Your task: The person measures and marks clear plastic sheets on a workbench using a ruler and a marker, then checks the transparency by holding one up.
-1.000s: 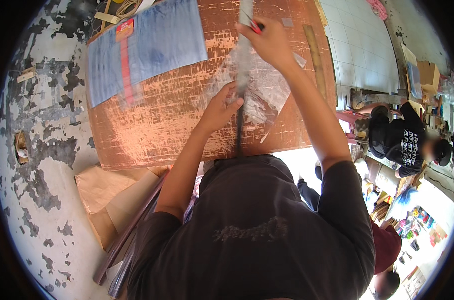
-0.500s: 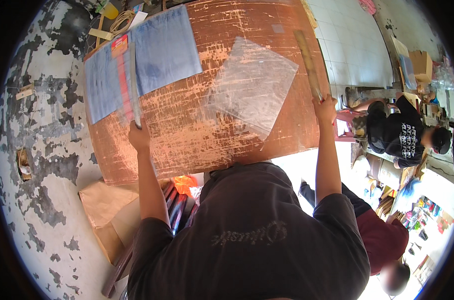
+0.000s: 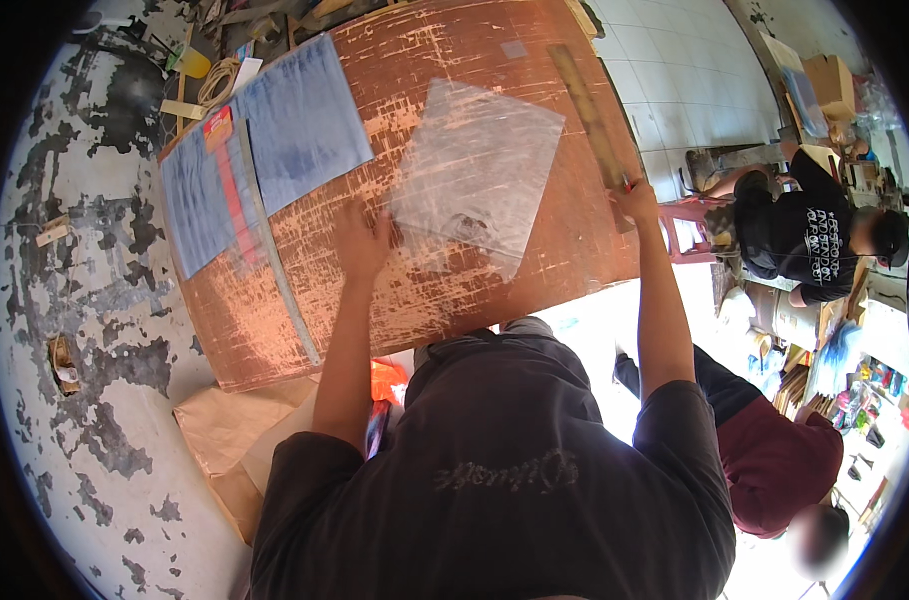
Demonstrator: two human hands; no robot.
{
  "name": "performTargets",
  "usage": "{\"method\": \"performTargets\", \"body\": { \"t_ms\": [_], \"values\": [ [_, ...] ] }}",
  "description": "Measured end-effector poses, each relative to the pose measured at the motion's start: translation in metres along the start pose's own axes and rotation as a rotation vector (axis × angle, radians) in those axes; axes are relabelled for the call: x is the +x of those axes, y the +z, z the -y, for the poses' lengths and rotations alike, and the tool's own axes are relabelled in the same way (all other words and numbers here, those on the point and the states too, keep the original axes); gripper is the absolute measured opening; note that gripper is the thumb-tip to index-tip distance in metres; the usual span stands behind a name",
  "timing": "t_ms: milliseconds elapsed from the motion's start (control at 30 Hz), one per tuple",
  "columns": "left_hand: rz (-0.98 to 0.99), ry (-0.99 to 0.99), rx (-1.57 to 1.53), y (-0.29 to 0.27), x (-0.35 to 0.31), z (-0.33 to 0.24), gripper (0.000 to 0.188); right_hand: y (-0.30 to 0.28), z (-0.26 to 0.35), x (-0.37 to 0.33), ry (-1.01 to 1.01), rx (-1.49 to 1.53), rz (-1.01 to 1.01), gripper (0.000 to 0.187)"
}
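My left hand (image 3: 363, 242) is over the worn brown board (image 3: 415, 295), fingers apart and somewhat blurred, beside the left edge of a clear plastic sheet (image 3: 490, 150). Nothing shows in its grasp. At the board's right side my right hand (image 3: 636, 204) is closed around a small thing with a bit of red showing; the fingers hide its kind. A wooden strip (image 3: 585, 105) lies just beyond that hand. To the left, a long metal ruler (image 3: 275, 250) rests across the board, partly over a bluish plastic sheet (image 3: 305, 120) beside a red strip (image 3: 234, 205).
A coil of cord (image 3: 218, 82) and a yellow container (image 3: 194, 64) are past the board's far left corner. Brown paper (image 3: 225, 425) lies below its near left corner, by a peeling wall. Two people, one in black (image 3: 800, 235) and one in maroon (image 3: 780, 465), are at the right.
My left hand has let go of the metal ruler and moved right, to the clear sheet's edge. My right hand stays at the board's right side, nearer the wooden strip's end.
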State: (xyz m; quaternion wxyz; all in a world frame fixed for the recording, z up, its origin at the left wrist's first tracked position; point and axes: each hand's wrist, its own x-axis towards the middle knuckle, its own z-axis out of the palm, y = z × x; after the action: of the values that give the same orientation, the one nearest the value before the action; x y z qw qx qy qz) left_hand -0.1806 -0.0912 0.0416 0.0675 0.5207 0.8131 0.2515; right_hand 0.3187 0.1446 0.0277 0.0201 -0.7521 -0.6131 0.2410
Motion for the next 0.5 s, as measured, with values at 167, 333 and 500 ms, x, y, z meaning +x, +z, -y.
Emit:
{"method": "performTargets", "body": {
  "t_ms": [167, 333, 500],
  "values": [
    [0.092, -0.164, 0.066, 0.018, 0.0, -0.041, 0.056, 0.001, 0.006, -0.005, -0.038, 0.014, -0.011, 0.068],
    [0.242, -0.361, -0.237, 0.013, -0.02, -0.065, 0.054, 0.004, 0.005, -0.021, -0.145, 0.098, -0.218, 0.047],
    [0.324, -0.602, -0.738, 0.024, -0.062, -0.087, 0.052, -0.041, 0.004, -0.048, -0.216, 0.212, -0.012, 0.036]
  ]
}}
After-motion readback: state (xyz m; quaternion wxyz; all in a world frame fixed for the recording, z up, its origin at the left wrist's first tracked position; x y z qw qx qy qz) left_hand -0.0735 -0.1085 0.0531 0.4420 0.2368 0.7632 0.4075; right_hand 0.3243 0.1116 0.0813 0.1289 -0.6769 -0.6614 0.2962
